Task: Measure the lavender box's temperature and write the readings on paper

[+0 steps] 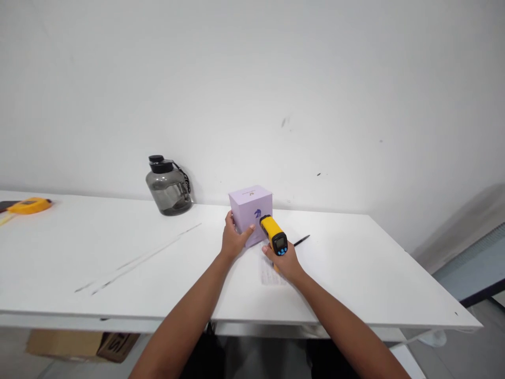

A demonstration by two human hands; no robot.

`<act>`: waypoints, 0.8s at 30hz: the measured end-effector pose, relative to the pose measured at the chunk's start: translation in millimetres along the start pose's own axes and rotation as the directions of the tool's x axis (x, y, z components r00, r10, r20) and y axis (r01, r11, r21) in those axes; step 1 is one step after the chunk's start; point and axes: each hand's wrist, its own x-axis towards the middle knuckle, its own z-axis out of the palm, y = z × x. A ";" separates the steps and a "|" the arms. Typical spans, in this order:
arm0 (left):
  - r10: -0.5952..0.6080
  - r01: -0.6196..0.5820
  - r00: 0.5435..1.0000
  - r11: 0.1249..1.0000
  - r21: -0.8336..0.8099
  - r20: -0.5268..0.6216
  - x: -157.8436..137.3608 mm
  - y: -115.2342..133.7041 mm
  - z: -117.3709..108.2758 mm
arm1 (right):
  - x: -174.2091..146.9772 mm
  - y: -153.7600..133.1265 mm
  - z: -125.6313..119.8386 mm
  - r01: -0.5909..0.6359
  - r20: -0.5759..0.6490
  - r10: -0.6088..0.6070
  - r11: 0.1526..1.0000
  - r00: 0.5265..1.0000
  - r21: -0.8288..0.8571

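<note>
A lilac box (pixel 251 202) with a small dark blue emblem on its front stands on the white table (pixel 189 273). My left hand (pixel 235 235) grips its left side, the thumb across the front face. In my right hand (pixel 290 260) is a yellow and black infrared thermometer (pixel 273 230), its nose close to the box's front; whether it touches I cannot tell. The small screen and blue buttons face me. Beneath that hand lies a sheet of paper (pixel 271 275), partly hidden, and a black pen (pixel 302 240) sticks out to the right.
A grey see-through water jug (pixel 169 189) with a black lid stands near the wall, left of the box. At the far left lies a yellow and black tool (pixel 33 206), perhaps a tape measure. A cardboard box (pixel 67 343) sits below the table.
</note>
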 end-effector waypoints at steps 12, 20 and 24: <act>0.054 -0.057 0.993 0.998 0.020 0.105 -6.5 -8.9 5.4 | 4.4 16.7 7.7 -0.042 -0.008 0.043 0.995 0.999 0.095; 0.025 -0.028 0.991 0.999 0.024 0.128 -5.2 -10.0 4.6 | 8.5 17.9 7.4 -0.058 0.004 0.058 0.988 0.998 0.143; 0.065 -0.068 0.990 0.997 0.024 0.127 -4.3 -11.8 4.2 | 9.1 20.2 6.2 -0.072 0.020 0.070 0.986 0.997 0.150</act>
